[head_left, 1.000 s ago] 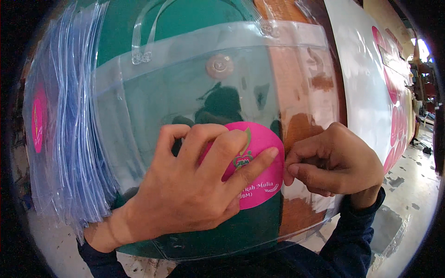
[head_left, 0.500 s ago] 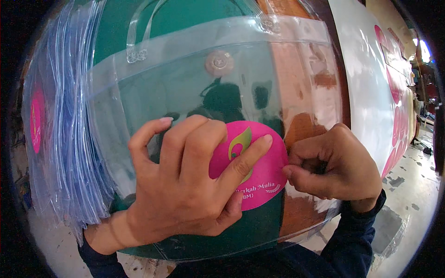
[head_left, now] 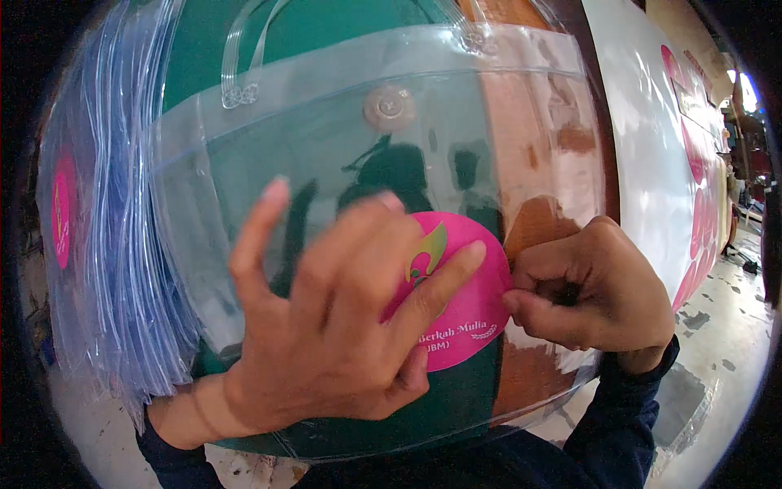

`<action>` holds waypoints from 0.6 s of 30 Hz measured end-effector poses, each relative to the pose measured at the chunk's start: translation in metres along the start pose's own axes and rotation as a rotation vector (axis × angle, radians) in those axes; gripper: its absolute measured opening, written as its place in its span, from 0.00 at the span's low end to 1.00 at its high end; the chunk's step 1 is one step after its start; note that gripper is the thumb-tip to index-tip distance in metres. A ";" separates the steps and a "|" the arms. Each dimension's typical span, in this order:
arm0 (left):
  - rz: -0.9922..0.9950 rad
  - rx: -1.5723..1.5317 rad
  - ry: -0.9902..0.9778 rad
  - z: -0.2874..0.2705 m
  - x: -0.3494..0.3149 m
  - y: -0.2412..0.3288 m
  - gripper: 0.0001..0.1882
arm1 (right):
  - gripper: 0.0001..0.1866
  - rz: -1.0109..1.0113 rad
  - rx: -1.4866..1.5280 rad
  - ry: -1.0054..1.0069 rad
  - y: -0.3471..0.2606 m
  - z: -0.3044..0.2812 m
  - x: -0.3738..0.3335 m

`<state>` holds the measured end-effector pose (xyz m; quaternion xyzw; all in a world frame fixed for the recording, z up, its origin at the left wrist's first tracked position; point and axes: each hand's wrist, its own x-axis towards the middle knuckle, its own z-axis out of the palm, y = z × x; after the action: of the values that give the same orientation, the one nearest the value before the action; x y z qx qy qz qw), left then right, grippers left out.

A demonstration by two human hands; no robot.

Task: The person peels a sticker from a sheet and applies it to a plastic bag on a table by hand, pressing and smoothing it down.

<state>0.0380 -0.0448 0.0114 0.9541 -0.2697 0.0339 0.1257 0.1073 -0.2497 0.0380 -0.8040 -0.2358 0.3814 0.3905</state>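
Note:
A clear plastic bag [head_left: 309, 155] lies flat in front of me, with a round snap button [head_left: 388, 107] near its upper band. On its lower middle is a round pink sticker [head_left: 472, 297] with a green and yellow leaf-like mark. My left hand [head_left: 326, 334] spreads over the sticker's left part. Its index finger lies stretched across the sticker, the thumb rests by the lower edge, and the other fingers are raised, partly smeared by motion. My right hand [head_left: 599, 285] pinches the sticker's right edge between thumb and index finger.
A stack of clear plastic bags [head_left: 122, 212] lies at the left, one showing a pink sticker [head_left: 62, 212]. Underneath is a green surface [head_left: 204, 49] beside a brown wooden strip [head_left: 521, 395]. At the right stands a glossy white sheet [head_left: 643, 138] with several pink circles [head_left: 699, 224].
The middle, ring and little fingers of my left hand have lifted and straightened somewhat, now blurred. The right hand's pinch at the sticker's edge stays the same.

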 end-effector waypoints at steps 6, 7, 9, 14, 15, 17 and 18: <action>-0.008 -0.009 -0.029 0.005 -0.001 -0.004 0.28 | 0.12 0.009 -0.030 -0.066 0.004 -0.002 0.001; 0.041 0.003 -0.007 0.007 -0.002 -0.005 0.28 | 0.12 0.004 -0.031 -0.068 0.003 -0.003 0.001; 0.084 -0.010 0.068 0.018 -0.004 -0.006 0.27 | 0.12 0.150 0.123 -0.118 0.001 -0.004 0.001; 0.158 -0.077 0.049 0.012 -0.003 -0.005 0.22 | 0.13 0.333 0.227 -0.189 -0.009 -0.010 0.002; 0.180 -0.077 0.031 0.011 -0.002 -0.005 0.21 | 0.14 0.395 0.221 -0.236 -0.010 -0.011 0.003; 0.200 -0.078 0.014 0.013 -0.003 -0.006 0.20 | 0.14 0.405 0.221 -0.240 -0.011 -0.012 0.003; 0.249 -0.090 0.086 0.019 -0.004 -0.007 0.20 | 0.14 0.415 0.221 -0.243 -0.011 -0.012 0.003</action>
<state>0.0384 -0.0424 -0.0092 0.9044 -0.3816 0.0779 0.1746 0.1178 -0.2467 0.0502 -0.7359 -0.0679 0.5706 0.3582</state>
